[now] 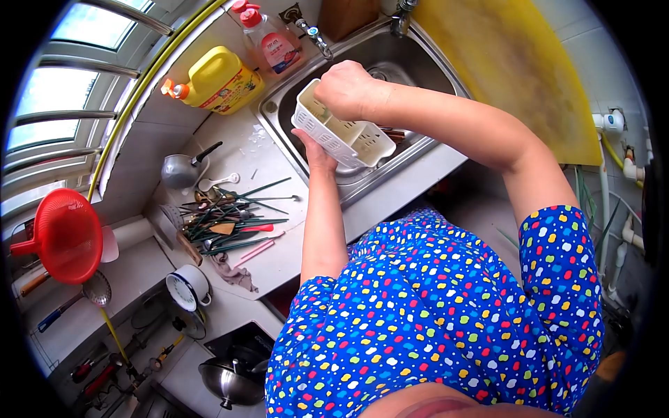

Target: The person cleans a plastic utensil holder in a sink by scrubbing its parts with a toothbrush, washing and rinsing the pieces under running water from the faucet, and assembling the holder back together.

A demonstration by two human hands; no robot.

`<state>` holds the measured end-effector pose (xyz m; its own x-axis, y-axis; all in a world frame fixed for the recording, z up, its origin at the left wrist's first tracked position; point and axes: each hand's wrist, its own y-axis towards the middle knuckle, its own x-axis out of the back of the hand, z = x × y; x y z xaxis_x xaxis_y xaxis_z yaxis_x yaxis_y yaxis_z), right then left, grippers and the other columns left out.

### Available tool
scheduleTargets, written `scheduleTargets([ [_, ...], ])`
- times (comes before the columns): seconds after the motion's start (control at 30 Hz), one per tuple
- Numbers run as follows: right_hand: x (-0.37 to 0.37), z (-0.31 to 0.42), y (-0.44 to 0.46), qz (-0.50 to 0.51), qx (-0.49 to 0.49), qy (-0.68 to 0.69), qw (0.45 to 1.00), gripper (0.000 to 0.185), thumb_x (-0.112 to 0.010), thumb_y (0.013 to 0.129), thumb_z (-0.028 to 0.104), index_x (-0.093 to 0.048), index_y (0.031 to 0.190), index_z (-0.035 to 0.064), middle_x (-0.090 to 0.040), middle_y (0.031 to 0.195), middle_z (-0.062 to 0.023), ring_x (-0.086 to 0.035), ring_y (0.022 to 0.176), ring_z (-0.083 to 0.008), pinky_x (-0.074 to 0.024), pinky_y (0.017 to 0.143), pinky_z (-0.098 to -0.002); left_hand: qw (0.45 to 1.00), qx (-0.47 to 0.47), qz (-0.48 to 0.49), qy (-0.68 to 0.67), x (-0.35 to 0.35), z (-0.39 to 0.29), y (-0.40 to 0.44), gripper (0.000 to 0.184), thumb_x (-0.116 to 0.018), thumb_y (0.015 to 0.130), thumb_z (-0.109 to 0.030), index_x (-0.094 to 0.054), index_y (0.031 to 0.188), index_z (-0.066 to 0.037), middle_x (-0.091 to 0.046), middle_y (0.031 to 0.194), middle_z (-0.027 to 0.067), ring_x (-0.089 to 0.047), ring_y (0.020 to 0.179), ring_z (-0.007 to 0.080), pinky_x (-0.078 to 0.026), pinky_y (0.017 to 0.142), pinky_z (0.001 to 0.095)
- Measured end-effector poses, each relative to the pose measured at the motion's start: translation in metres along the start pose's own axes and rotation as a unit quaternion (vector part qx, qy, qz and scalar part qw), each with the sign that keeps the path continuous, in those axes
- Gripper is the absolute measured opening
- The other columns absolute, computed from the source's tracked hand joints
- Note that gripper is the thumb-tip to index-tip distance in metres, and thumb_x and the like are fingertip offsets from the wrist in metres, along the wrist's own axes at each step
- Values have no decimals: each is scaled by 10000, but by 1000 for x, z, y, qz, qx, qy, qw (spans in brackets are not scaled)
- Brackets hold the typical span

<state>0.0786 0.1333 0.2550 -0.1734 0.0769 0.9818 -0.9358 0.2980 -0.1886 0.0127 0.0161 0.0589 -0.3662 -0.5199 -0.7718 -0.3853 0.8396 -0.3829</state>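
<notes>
Over the sink (273,115), my left hand (318,150) supports a white plastic utensil basket (331,141) from below and the side. The basket has slotted walls and a divider, and it is tilted. My right hand (348,90) is closed, with its fingers reaching down inside the basket's far compartment. Whatever those fingers hold is hidden. Brown chopsticks (396,135) show partly behind the basket in the sink. On the counter to the left lies a pile of dark green chopsticks and cutlery (226,216), beside a white spoon (219,182).
A yellow detergent jug (221,82) and a clear soap bottle (275,47) stand behind the sink, near a tap (315,38). A small pot (182,169), a grey rag (233,273) and an enamel mug (188,288) are at left. A red strainer (68,235) hangs farther left.
</notes>
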Motion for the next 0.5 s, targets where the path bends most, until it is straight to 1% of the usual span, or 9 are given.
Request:
scheduleTargets([
  [0.03,-4,-2,3,0,-2,-2,1000,129,-616,661,114,-693,759,82,-668,778,-120,-654,792,-280,-514,693,-361,1000,8,-8,1,1,3,3,924,-301,735,-780,-288,1388,-126,-399,1370,87,-412,1231,287,-361,1014,427],
  [0.1,-9,-5,13,-58,6,-30,998,132,-593,716,161,-703,775,121,-679,820,-89,-660,824,-249,-524,673,-364,1000,21,-15,2,2,9,5,925,-306,733,-778,-290,1388,-125,-402,1368,85,-413,1231,288,-364,1011,430],
  [0.17,-14,-5,13,-55,0,-29,998,129,-605,712,164,-707,784,130,-680,819,-81,-662,825,-249,-524,667,-362,1000,20,-18,-2,1,10,7,919,-299,737,-773,-292,1386,-123,-397,1372,85,-407,1237,291,-366,1010,435],
  [0.27,-13,6,3,19,-5,-36,999,143,-630,705,198,-708,801,126,-682,825,-62,-664,811,-226,-523,643,-345,999,49,-9,-12,-2,13,5,903,-294,742,-767,-290,1389,-137,-385,1382,83,-409,1238,289,-378,1003,439],
  [0.3,-11,8,1,22,-8,-34,999,143,-630,705,198,-708,801,126,-682,825,-62,-664,811,-226,-523,643,-345,998,54,-10,-12,0,17,5,903,-294,742,-767,-290,1389,-137,-385,1382,83,-409,1238,289,-378,1003,439],
  [0.37,-4,8,-3,120,-26,-47,991,159,-636,709,222,-704,813,123,-680,817,-52,-664,801,-209,-523,628,-339,997,53,33,-50,4,21,7,891,-295,742,-766,-294,1387,-151,-384,1384,79,-418,1232,286,-393,992,444],
  [0.4,-4,7,-5,107,-27,-27,994,137,-615,690,148,-690,782,78,-666,761,-95,-662,777,-240,-529,623,-354,997,54,31,-40,4,21,8,898,-308,728,-773,-298,1384,-161,-392,1376,77,-424,1229,287,-406,980,448],
  [0.43,-7,5,-7,108,-29,-25,993,137,-615,690,148,-690,782,78,-666,761,-95,-662,777,-240,-529,623,-354,997,57,31,-39,6,21,9,898,-308,728,-773,-298,1384,-161,-392,1376,77,-424,1229,287,-406,980,448],
  [0.5,-14,3,-8,70,11,-39,997,141,-619,692,145,-690,791,76,-655,743,-94,-658,752,-247,-528,624,-347,997,59,34,-21,9,21,13,936,-281,697,-811,-346,1359,-153,-436,1340,77,-435,1217,276,-390,993,439],
])
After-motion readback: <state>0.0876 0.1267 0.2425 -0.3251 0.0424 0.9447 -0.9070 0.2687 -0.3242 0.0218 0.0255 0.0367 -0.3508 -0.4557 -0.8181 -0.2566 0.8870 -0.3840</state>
